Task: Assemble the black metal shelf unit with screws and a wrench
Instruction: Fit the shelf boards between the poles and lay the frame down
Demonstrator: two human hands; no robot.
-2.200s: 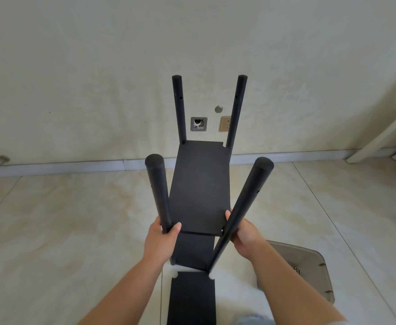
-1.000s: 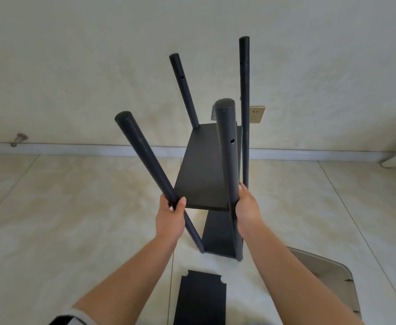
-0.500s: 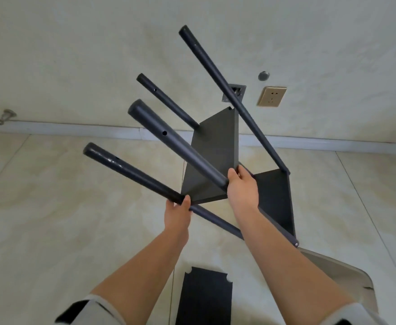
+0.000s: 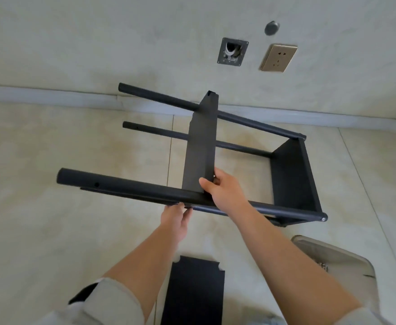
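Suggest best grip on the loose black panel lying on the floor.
Probably the loose black panel by its two long side edges, coming from above with both hands. It lies flat on the floor, so no underside access; the notched corners near its far end offer finger room to lift an edge.

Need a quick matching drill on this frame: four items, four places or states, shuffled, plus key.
Items:
1. shelf frame
2. loose black panel
3. wall socket
4. right hand

Places or states:
A. flat on the floor, between the forearms
B. mounted on the wall, gold-coloured plate
C. tipped on its side, poles near horizontal
D. gripping the nearest pole beside the middle shelf

Pairs: 1-C, 2-A, 3-B, 4-D

The left hand holds the frame from below, at a lower pole.
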